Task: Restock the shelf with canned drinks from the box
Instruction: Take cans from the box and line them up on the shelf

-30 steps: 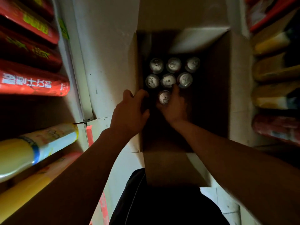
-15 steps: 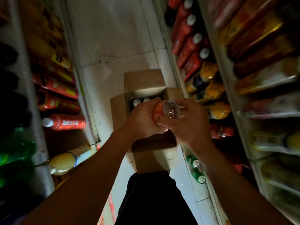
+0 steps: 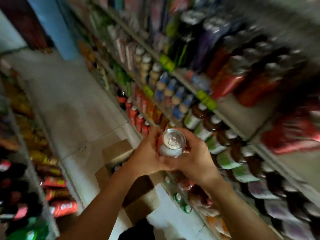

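Note:
A drinks can (image 3: 173, 142) with a silver pull-tab top is held upright between both hands at the middle of the view. My left hand (image 3: 145, 154) wraps its left side and my right hand (image 3: 194, 158) cups its right side and base. Below them the open cardboard box (image 3: 115, 153) stands on the floor, mostly hidden by my forearms; a can top or two show inside it. The stocked shelf (image 3: 230, 118) runs along the right, blurred by motion.
Shelves of bottles and packets line both sides of a narrow tiled aisle (image 3: 69, 108). Green-capped bottles (image 3: 181, 202) lie on the lowest right shelf near the box. Red packets (image 3: 62, 207) fill the left shelving.
The view has swung up from the box toward the right shelves. Both hands have lifted the can higher, away from the box.

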